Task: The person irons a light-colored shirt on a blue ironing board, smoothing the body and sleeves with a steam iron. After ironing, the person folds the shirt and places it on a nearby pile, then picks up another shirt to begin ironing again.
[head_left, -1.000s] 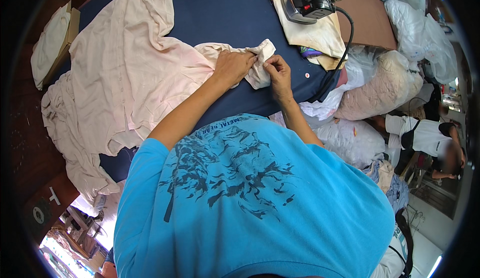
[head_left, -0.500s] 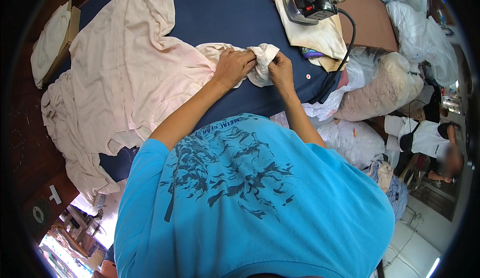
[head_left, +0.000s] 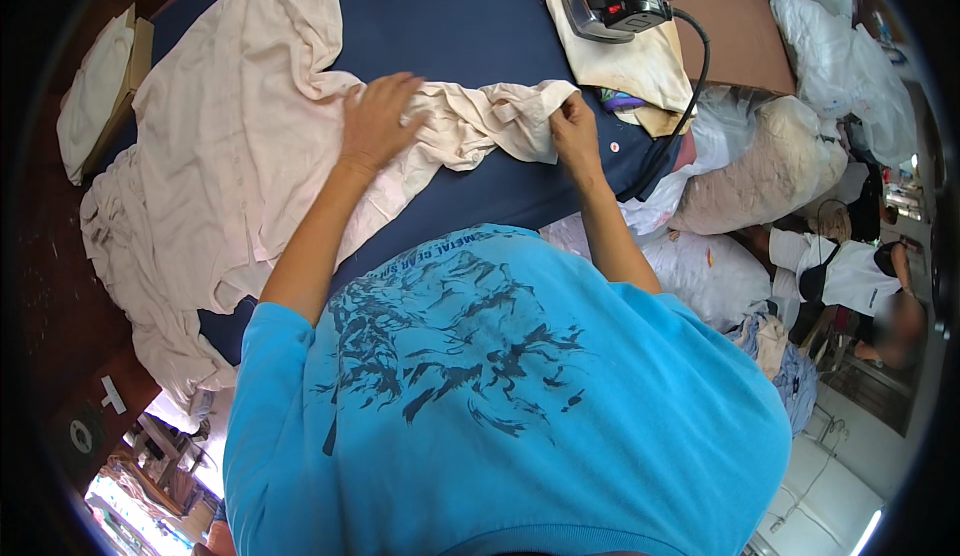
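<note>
pale pink shirt [head_left: 215, 156], one: spread on navy work surface [head_left: 450, 16]. left hand [head_left: 380, 124]: shifted back from cuff [head_left: 540, 121] toward shirt's body, fingers extended, gripping nothing. sleeve [head_left: 462, 126]: now extended between hands, more length exposed, creased. right hand [head_left: 575, 138]: pinching cuff, drawn slightly rightward.

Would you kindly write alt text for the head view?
The right hand grips the sleeve end of a pale pink garment on a dark blue surface, the left hand over the garment; an iron sits on cream cloth.
</note>
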The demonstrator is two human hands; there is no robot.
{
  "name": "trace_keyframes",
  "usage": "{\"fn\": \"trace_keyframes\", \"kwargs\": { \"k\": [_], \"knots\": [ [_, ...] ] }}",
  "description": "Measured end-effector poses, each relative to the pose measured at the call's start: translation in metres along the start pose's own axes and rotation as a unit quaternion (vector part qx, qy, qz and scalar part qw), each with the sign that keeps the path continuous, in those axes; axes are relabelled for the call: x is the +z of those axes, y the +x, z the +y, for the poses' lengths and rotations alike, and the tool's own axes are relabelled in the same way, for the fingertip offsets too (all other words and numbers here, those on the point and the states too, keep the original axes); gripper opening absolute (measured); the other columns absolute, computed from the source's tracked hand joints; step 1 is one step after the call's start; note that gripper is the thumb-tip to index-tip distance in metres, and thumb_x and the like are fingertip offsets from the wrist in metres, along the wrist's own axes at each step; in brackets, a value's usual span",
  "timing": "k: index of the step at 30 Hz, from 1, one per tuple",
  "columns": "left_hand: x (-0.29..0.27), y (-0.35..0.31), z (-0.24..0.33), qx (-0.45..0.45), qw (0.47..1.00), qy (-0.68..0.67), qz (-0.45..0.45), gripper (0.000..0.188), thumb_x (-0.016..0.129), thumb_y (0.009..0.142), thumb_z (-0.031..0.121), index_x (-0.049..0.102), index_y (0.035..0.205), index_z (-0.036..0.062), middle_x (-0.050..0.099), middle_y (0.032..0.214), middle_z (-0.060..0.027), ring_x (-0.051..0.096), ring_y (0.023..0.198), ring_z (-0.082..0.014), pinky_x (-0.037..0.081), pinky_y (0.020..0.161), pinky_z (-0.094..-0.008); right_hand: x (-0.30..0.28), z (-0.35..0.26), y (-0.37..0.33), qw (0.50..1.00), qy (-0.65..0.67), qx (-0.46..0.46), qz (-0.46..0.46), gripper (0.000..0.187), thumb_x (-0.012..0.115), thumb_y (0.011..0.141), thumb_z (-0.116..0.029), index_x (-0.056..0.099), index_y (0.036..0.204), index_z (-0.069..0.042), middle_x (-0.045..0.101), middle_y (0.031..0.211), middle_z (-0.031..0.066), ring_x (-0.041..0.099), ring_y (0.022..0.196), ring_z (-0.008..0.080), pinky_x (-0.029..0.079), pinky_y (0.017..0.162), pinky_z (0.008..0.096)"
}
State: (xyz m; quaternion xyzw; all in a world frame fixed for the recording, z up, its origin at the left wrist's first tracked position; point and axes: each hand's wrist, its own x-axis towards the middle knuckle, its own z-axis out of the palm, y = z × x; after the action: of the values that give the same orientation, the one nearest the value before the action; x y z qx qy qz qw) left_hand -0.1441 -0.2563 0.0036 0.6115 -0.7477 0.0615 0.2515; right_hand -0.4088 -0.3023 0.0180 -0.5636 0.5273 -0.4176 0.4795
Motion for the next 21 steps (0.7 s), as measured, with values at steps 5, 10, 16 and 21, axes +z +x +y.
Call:
{"fn": "trace_keyframes", "kwargs": {
  "k": [5, 10, 16, 21],
  "knots": [
    [0.006, -0.005, -0.049, -0.056, 0.995, -0.064, -0.053, 0.017, 0.052, 0.081, 0.016, 0.057, 0.097, 0.0133, 0.057, 0.094, -0.0011, 0.054, 0.092, -0.0194, 0.033, 0.087, -0.0389, -0.036, 0.0, 0.007, 0.99, 0.046, 0.044, 0.126, 0.013, 0.051, 0.086, -0.007, 0.055, 0.096, -0.001, 0.059, 0.073, 0.0036, 0.053, 0.059, 0.0074, 0.043, 0.052, 0.0208],
    [0.004, -0.009, -0.073, -0.115, 0.992, -0.012, -0.046, 0.017, 0.052, 0.082, 0.016, 0.057, 0.098, 0.0126, 0.058, 0.093, -0.0025, 0.054, 0.092, -0.0204, 0.035, 0.086, -0.0375, -0.087, -0.006, 0.008, 0.992, 0.02, 0.088, 0.085, 0.011, 0.053, 0.087, -0.01, 0.053, 0.094, -0.002, 0.057, 0.068, 0.0037, 0.052, 0.053, 0.0077, 0.041, 0.046, 0.0182],
    [-0.01, 0.007, -0.073, -0.158, 0.981, -0.016, -0.111, 0.021, 0.054, 0.082, 0.02, 0.056, 0.102, 0.0133, 0.059, 0.099, -0.0023, 0.055, 0.096, -0.02, 0.036, 0.085, -0.0385, -0.1, -0.001, -0.009, 0.993, 0.02, 0.077, 0.087, 0.015, 0.052, 0.089, -0.011, 0.051, 0.103, -0.005, 0.055, 0.069, 0.002, 0.052, 0.057, 0.0078, 0.042, 0.049, 0.0179],
    [-0.017, -0.007, -0.003, -0.015, 0.998, -0.035, 0.042, 0.034, 0.062, 0.076, 0.029, 0.055, 0.104, 0.0109, 0.056, 0.1, -0.0043, 0.052, 0.098, -0.02, 0.036, 0.086, -0.0421, -0.079, 0.008, -0.021, 0.999, 0.009, 0.036, -0.019, 0.015, 0.048, 0.089, -0.009, 0.057, 0.101, -0.007, 0.056, 0.073, -0.0002, 0.051, 0.06, 0.006, 0.041, 0.055, 0.0185]
  ]
}}
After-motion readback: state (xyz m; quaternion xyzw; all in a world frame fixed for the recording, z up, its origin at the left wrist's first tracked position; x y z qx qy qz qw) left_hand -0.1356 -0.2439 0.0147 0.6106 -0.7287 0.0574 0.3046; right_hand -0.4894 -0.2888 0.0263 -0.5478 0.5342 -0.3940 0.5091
